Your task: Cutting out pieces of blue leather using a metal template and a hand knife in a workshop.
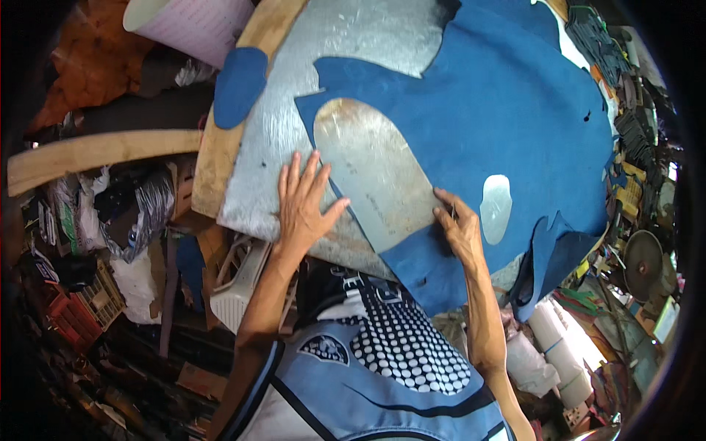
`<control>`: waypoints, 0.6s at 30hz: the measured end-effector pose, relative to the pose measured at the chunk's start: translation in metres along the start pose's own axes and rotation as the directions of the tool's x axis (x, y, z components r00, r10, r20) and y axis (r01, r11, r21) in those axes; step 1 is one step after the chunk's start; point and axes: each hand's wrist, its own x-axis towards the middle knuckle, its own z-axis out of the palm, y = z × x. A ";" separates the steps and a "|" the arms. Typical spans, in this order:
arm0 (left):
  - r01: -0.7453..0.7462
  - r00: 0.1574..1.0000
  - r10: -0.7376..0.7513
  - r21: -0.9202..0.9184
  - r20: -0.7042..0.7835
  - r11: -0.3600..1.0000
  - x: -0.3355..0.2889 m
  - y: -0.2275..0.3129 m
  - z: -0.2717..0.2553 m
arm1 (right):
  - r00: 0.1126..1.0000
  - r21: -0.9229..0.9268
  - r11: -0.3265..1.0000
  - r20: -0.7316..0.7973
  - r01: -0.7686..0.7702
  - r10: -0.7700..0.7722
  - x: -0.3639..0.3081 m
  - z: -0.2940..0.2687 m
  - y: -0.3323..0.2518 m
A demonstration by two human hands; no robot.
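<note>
The right hand point(460, 226), at three o'clock, bends its fingers over the blue sheet point(515, 110) beside a rounded grey patch point(371, 173); I cannot tell whether they pinch. The left hand point(301, 208) spreads at nine on the metal tabletop point(257, 165). The step looks like positioning, calling for steady flattening. Blue cutout point(239, 84), eleven; red crate point(72, 321), eight.

From the head, one fisheye view looks down, fairly near the hands point(300, 206), worktop point(257, 165) toward twelve o'clock, shirt point(390, 386) toward six.
</note>
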 end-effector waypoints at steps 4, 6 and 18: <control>-0.008 0.999 0.009 0.031 -0.030 0.999 0.004 0.001 -0.004 | 0.998 -0.033 0.998 -0.013 0.058 -0.058 0.003 0.000 -0.003; -0.008 0.999 0.009 0.025 -0.031 1.000 0.007 -0.001 -0.004 | 0.998 -0.038 0.997 -0.022 0.064 -0.065 0.005 0.001 -0.006; -0.050 0.993 0.060 0.093 -0.106 0.994 0.004 -0.001 0.002 | 0.999 0.059 0.997 -0.024 -0.043 0.044 -0.001 -0.007 -0.007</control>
